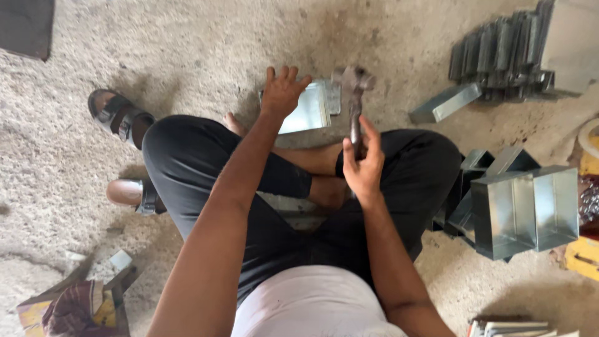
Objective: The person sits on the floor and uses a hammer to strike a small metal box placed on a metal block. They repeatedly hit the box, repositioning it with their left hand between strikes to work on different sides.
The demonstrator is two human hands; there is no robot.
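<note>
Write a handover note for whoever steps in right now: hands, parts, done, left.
Left hand: flat on the sheet-metal piece on the floor, pinning it.
Right hand: grip shut on the hammer, head raised just above the piece's right edge.
Finished folded boxes at the right; stack of bent pieces at the top right.
Done: cannot tell how far this piece is shaped.
Left: probably more hammering on it.

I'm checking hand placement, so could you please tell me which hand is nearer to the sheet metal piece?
Left. The left hand presses on the sheet metal piece; the right hand holds the hammer nearer the body.
</note>
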